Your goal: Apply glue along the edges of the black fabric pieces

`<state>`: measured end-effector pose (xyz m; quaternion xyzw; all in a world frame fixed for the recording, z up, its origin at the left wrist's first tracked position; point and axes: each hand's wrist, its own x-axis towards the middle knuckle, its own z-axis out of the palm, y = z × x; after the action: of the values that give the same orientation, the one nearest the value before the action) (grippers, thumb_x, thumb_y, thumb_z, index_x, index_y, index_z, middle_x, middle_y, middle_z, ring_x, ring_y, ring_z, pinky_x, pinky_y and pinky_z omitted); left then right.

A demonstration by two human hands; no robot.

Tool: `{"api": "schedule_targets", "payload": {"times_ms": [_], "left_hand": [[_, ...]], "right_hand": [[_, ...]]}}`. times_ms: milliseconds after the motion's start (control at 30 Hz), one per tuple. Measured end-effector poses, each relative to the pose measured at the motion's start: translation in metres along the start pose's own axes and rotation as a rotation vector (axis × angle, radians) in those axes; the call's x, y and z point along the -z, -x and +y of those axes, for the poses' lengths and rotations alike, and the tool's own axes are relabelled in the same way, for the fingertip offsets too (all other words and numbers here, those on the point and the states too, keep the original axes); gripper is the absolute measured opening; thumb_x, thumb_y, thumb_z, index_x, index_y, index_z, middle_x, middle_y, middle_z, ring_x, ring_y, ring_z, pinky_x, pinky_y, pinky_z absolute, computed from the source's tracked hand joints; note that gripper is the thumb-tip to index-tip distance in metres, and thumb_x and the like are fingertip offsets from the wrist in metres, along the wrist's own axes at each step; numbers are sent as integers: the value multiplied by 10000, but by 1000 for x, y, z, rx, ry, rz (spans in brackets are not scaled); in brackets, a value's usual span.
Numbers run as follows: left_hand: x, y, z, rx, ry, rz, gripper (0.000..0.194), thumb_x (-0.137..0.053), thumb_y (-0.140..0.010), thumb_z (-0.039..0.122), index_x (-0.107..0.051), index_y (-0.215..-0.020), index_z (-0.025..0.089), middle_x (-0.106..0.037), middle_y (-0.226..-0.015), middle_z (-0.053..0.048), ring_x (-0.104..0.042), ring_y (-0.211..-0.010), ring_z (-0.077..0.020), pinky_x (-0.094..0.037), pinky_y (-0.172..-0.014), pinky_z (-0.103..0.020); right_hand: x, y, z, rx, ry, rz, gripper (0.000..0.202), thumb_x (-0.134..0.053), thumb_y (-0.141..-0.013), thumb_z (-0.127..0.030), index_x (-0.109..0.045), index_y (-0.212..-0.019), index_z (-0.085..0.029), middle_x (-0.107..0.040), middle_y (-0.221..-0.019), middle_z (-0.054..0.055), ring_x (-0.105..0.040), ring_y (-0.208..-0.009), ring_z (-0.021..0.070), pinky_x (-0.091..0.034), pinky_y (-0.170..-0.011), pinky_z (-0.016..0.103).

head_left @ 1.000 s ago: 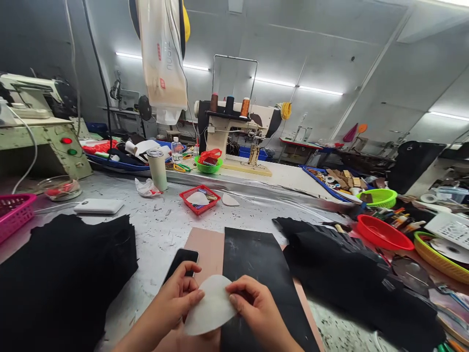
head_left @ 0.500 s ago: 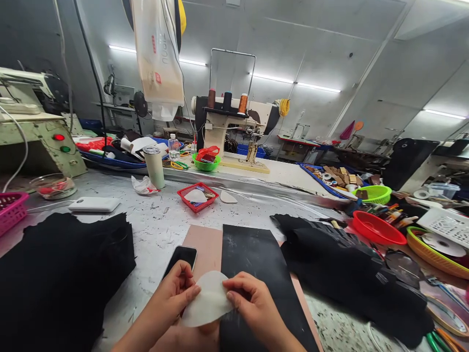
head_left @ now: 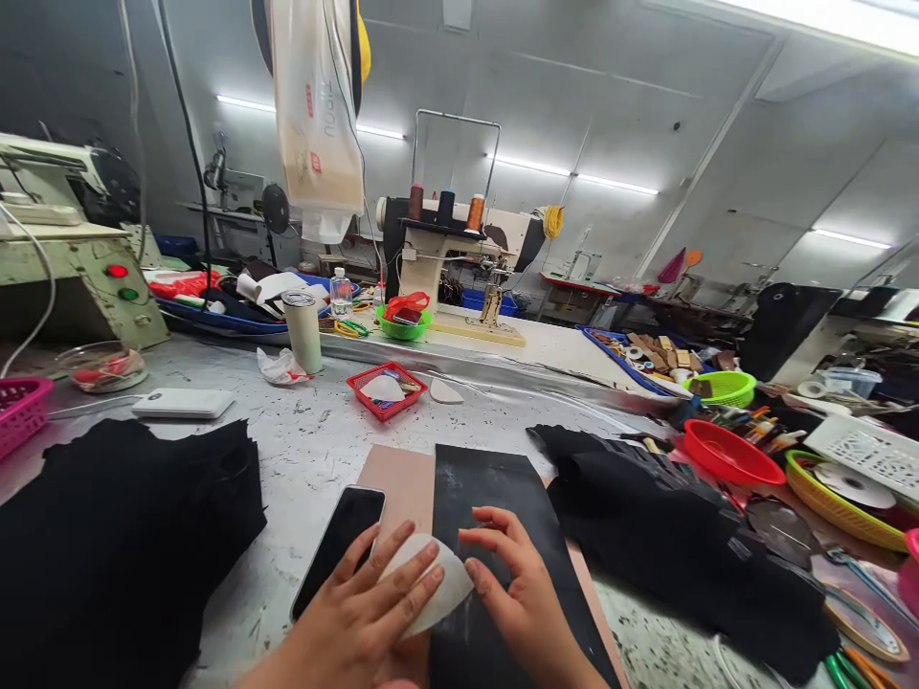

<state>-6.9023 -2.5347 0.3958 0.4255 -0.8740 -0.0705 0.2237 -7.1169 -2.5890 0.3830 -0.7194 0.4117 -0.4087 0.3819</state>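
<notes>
A thin white piece with a rounded, pointed outline [head_left: 451, 595] lies over the seam between a pinkish board [head_left: 402, 474] and a black sheet [head_left: 488, 488]. My left hand [head_left: 373, 603] rests across it, fingers spread and stretched out, hiding much of its left side. At its right tip is my right hand [head_left: 524, 584], fingers curved and apart; the thumb is close to the edge, and I cannot tell whether it touches. Beside my left hand a phone [head_left: 337, 536] lies with its dark screen up.
Black material lies at the left [head_left: 136, 536] and another black heap [head_left: 667, 536] at the right. Farther back stand a red basket [head_left: 388, 407], a tumbler [head_left: 304, 335] and a sewing machine [head_left: 423, 277]. A red bowl [head_left: 732, 455] sits at the right.
Both hands held the white piece up by its sides before. It is now lower, my left hand has flattened over it, and my right fingers have spread. More of the phone shows.
</notes>
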Motion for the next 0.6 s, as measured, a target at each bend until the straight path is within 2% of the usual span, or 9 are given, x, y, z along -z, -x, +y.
{"api": "schedule_targets", "payload": {"times_ms": [100, 233, 300, 367, 433, 467, 533, 600], "left_hand": [[0, -3, -2, -55, -16, -126, 884, -533, -692, 625, -113, -1400, 301, -386, -1401, -41, -297, -1304, -314, -182, -1088, -435], [-3, 0, -6, 12, 117, -197, 877, -539, -662, 650, -160, -1387, 335, -358, -1415, -46, -230, -1323, -352, -146, -1081, -522], [-4, 4, -9, 88, 236, -124, 810, -476, -701, 660, -186, -1386, 338, -328, -1435, -47, -224, -1329, -340, -176, -1075, -526], [-5, 6, -14, 230, 307, 37, 648, -393, -788, 605, -282, -1365, 333, -328, -1442, -42, -263, -1322, -301, -244, -1068, -476], [-4, 3, -17, 389, 301, 202, 452, -388, -835, 510, -507, -1228, 321, -475, -1334, -49, -395, -1237, -261, -352, -1014, -394], [-3, 1, -18, 442, 280, 246, 369, -426, -828, 473, -605, -1109, 315, -563, -1215, -55, -470, -1151, -246, -404, -960, -358], [-1, -6, -17, 463, 227, 255, 252, -521, -779, 436, -695, -904, 302, -634, -950, -55, -550, -951, -222, -461, -831, -316], [1, -14, -13, 411, 170, 201, 192, -599, -726, 406, -710, -844, 305, -618, -821, -42, -550, -824, -203, -458, -743, -300]], "right_hand": [[-1, 1, 0, 10, 14, 6, 186, -534, -805, -257, -659, -941, -235, -518, -1124, 101, -499, -1077, 262, -422, -898, 395], [-3, 1, -2, 34, 16, 11, 183, -534, -802, -229, -660, -934, -240, -539, -1099, 97, -511, -1057, 252, -430, -892, 390], [-3, 1, -3, 65, 32, 21, 193, -528, -801, -211, -660, -938, -246, -547, -1088, 92, -514, -1044, 249, -434, -883, 385], [-4, 1, -4, 101, 63, 26, 199, -525, -801, -197, -661, -936, -249, -563, -1049, 86, -528, -1003, 241, -443, -857, 375], [-6, 1, -6, 133, 105, 18, 198, -525, -797, -184, -664, -923, -250, -586, -963, 76, -548, -915, 226, -458, -795, 362], [-8, 0, -7, 150, 132, 10, 196, -532, -792, -180, -668, -914, -250, -594, -917, 70, -551, -867, 220, -461, -759, 357], [-12, -2, -11, 181, 203, -16, 188, -558, -775, -176, -679, -900, -248, -601, -846, 63, -542, -797, 214, -451, -705, 359], [-16, -5, -15, 204, 281, -65, 187, -601, -751, -171, -690, -897, -247, -608, -820, 60, -533, -771, 214, -429, -698, 370]]}}
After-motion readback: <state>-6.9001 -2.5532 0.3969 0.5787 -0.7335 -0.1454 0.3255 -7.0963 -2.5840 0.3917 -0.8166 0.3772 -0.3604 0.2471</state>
